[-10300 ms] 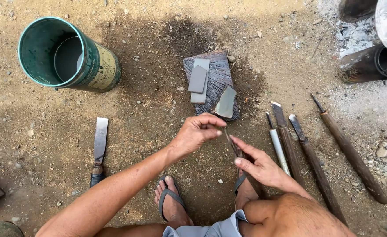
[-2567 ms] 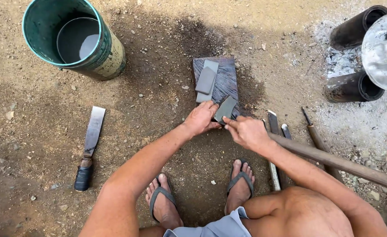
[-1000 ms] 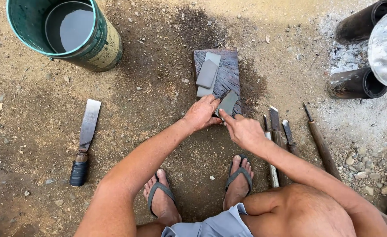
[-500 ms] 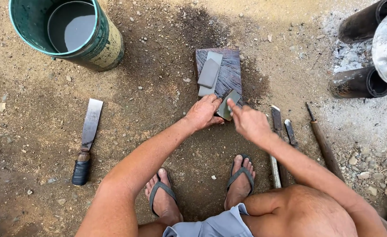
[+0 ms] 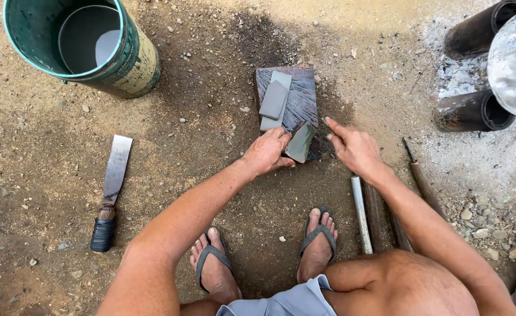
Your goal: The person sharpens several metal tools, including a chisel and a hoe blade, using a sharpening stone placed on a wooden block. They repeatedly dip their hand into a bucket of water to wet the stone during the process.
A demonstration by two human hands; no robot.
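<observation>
Lying on the bare dirt at the far left are a green bucket [image 5: 82,47] with water in it and, below it, a broad chisel [image 5: 110,190] with a dark handle. Further right the left hand [image 5: 267,153] grips the edge of a small wet sharpening stone [image 5: 301,141] propped at the near end of a dark wooden block [image 5: 296,99], which also carries two grey stones [image 5: 274,100]. The right hand [image 5: 354,149] hovers just beside it, empty, fingers loosely spread, with long tools [image 5: 375,213] and dark pipes [image 5: 474,111] beyond.

Bare, sandy brown dirt ground [image 5: 211,146] carries a green cylindrical metal bucket [image 5: 129,64] at upper left. A flat steel blade with black handle [image 5: 110,190] lies at left. A dark wooden block [image 5: 302,96] sits at upper centre; black cylinders [image 5: 471,111] lie at upper right.
</observation>
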